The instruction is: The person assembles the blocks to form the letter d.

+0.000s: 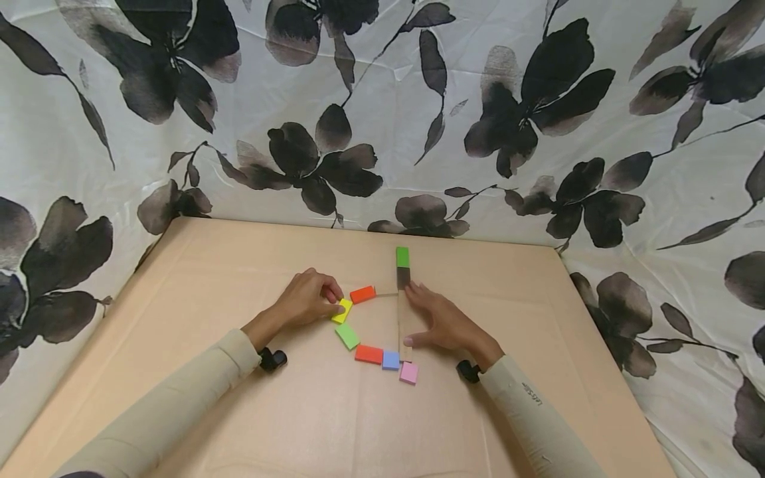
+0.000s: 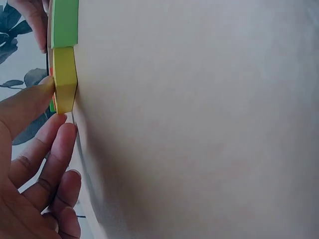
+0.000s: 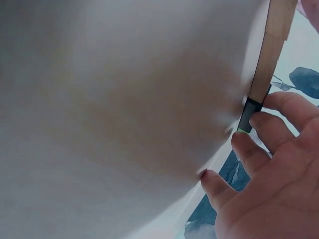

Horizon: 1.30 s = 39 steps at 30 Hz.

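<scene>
My left hand [image 1: 307, 297] is at the yellow block [image 1: 342, 311], its thumb on one side and the index fingertip right at one end. In the left wrist view, the yellow block [image 2: 65, 79] meets a green block [image 2: 65, 22] end to end. My right hand [image 1: 448, 320] lies with fingers extended along a straight wooden strip [image 1: 403, 318]. Its fingertips touch near the black block [image 1: 403, 277], and its thumb rests by the strip's near end. In the right wrist view, the black block [image 3: 250, 114] continues the line of the wood.
An orange-red block [image 1: 362, 294] sits beyond the yellow one. Nearer me, a light green block [image 1: 347, 336], a red block [image 1: 368, 354], a blue block [image 1: 391, 360] and a pink block [image 1: 409, 373] form a curve. A bright green block [image 1: 402, 257] tops the strip. Floral cloth [image 1: 418, 133] hangs behind the table [image 1: 269, 411].
</scene>
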Available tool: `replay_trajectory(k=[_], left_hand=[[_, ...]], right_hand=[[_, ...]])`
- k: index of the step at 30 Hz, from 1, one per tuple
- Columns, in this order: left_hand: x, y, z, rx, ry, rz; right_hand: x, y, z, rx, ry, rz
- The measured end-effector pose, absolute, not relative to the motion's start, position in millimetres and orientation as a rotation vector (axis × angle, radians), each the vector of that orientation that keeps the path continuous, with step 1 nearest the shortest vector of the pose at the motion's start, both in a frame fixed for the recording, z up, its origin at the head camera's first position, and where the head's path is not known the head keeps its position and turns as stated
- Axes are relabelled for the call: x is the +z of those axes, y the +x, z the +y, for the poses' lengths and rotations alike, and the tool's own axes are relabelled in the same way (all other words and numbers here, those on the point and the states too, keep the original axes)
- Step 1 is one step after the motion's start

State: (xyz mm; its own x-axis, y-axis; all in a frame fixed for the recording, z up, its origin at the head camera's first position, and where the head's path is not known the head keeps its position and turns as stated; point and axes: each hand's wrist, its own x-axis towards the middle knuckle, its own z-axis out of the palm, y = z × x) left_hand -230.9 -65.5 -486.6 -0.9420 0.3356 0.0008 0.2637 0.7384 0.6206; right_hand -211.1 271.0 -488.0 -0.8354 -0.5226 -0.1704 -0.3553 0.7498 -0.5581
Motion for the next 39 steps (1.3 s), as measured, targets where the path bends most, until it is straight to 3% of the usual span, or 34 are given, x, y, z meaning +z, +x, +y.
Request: replay_trajectory(k=[39], left_hand=[[-483.1, -226.3, -61.1, 0.993, 0.571, 2.84]], right_hand=[[-487.8, -210.3, 273.1, -0.758, -0.683, 2.629]])
